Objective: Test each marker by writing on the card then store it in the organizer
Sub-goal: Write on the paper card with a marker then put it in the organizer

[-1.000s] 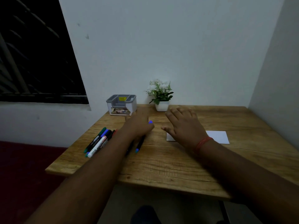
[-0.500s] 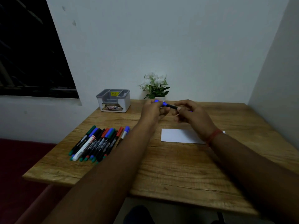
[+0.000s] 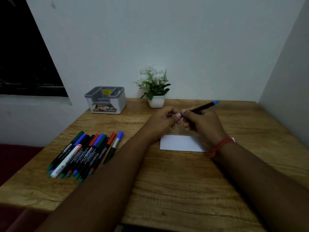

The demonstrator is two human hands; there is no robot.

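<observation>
Nearest me on the left of the wooden table [image 3: 175,190] I see a row of capped markers [image 3: 83,154] lying side by side. Farther in, a white card [image 3: 178,142] lies flat. Just above it my left hand [image 3: 164,120] pinches the blue cap end of a black marker [image 3: 203,107], and my right hand [image 3: 201,123] curls round its barrel. At the far edge stand the grey organizer [image 3: 107,101], left, and a potted plant [image 3: 154,88].
</observation>
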